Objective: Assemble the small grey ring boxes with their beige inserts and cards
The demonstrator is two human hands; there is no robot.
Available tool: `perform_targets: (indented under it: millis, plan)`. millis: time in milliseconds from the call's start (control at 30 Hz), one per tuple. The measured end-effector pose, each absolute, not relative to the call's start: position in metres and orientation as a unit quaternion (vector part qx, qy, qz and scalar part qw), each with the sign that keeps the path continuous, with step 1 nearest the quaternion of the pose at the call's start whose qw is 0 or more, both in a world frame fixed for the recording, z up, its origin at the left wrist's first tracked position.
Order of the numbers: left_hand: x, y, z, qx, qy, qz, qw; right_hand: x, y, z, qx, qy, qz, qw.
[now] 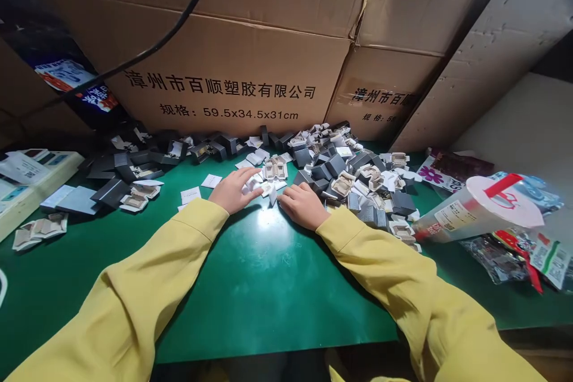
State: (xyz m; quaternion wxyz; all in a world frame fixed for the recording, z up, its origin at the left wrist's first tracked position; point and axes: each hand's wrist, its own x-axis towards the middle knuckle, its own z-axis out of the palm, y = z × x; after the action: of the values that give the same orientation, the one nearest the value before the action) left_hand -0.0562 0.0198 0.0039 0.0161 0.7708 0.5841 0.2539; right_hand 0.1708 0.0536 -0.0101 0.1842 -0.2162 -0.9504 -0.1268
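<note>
Both hands rest near the middle of the green table (268, 286), at the front of some small white paper pieces. My left hand (233, 190) has its thumb and fingers apart beside the white pieces (256, 182). To the right, my right hand (304, 205) lies with its fingers curled and close together; its fingertips are near a small folded white piece (273, 194), and what they hold, if anything, is hidden. Just beyond the hands sits a pale two-part insert (274, 168). A pile of small dark boxes (335, 165) and pale inserts lies beyond and right of my right hand.
More dark boxes (113, 192) lie at the left, near a cream device (40, 182). Large cardboard boxes (224, 59) stand along the back, with a black cable (165, 42) in front. A lidded cup (474, 209) and snack packets (505, 256) are at the right.
</note>
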Motion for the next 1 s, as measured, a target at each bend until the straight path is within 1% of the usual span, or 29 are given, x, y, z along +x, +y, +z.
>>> perform_targets:
  millis: [67,200,233,300,333,367,433,567,700,900,1000]
  plan:
    - [-0.067,0.023,0.017,0.745,0.605,0.281,0.003,0.171,0.054,-0.01,-0.215,-0.949,-0.132,0.189]
    - [-0.109,0.041,0.045,0.603,0.73,0.3,-0.116,0.17,0.056,-0.011,-0.209,-0.948,-0.138,0.194]
    - [-0.122,0.047,0.049,0.564,0.76,0.296,-0.129,0.17,0.056,-0.012,-0.208,-0.948,-0.138,0.195]
    - [-0.144,0.058,0.054,0.516,0.802,0.282,-0.107,0.17,0.057,-0.013,-0.207,-0.948,-0.136,0.198]
    - [-0.153,0.063,0.054,0.494,0.822,0.274,-0.076,0.17,0.057,-0.013,-0.207,-0.948,-0.134,0.199]
    - [-0.159,0.067,0.053,0.488,0.836,0.249,-0.031,0.17,0.057,-0.013,-0.206,-0.949,-0.131,0.201]
    - [-0.165,0.072,0.049,0.487,0.85,0.203,-0.006,0.17,0.057,-0.013,-0.203,-0.949,-0.127,0.204]
    - [-0.152,0.07,0.043,0.584,0.802,0.12,-0.002,0.17,0.057,-0.012,-0.201,-0.95,-0.123,0.206]
    - [-0.128,0.062,0.041,0.667,0.74,0.087,0.004,0.17,0.058,-0.013,-0.203,-0.951,-0.112,0.206]
    - [-0.09,0.05,0.054,0.705,0.699,0.122,-0.023,0.171,0.055,-0.01,-0.199,-0.952,-0.123,0.196]
    - [-0.067,0.034,0.057,0.741,0.648,0.167,-0.056,0.175,0.053,-0.003,-0.236,-0.928,-0.143,0.251]
